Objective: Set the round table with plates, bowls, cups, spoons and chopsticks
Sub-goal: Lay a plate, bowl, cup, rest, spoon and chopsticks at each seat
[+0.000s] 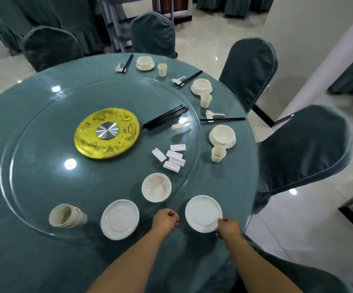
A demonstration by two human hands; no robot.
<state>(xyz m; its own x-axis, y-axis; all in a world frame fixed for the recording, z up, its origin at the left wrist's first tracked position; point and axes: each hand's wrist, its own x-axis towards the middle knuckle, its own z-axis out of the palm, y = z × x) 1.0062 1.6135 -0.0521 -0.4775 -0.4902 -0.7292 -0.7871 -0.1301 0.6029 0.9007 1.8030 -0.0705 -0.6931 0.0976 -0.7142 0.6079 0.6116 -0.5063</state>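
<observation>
Fingers of the right hand (228, 229) are curling round the near rim of a white plate (203, 213), pinching it where it is lying on the round table (12, 261) at lower centre-right of the frame. Fingers of the left hand (165, 220) are curling into a loose fist, gripping nothing, between that plate and a second plate (119, 219). Above them a bowl (156, 187) is sitting on the glass turntable (44, 127); stacked cups (66, 215) are lying at lower left, loose chopsticks (165, 116) near centre.
</observation>
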